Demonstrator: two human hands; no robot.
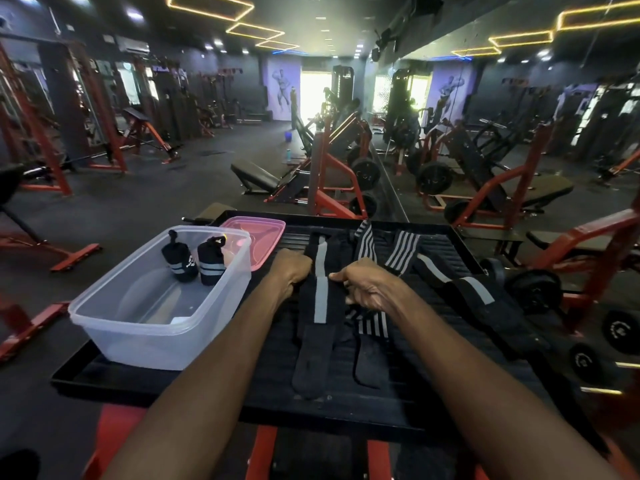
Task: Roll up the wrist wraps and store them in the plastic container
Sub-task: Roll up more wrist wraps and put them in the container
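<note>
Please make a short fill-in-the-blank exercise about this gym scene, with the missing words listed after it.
1. The clear plastic container already holds ____ rolled wraps.
2. The pink lid lies ____ the container, on the black tray.
3. Both hands, left and right, are on the flat wrap with one wide ____ stripe.
4. The unrolled wraps lie to the ____ of the container.

Missing words: two; behind; grey; right

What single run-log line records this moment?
stored: two rolled black wraps in clear plastic container | left hand, right hand: gripping flat grey-striped black wrap | stage: rolling
</note>
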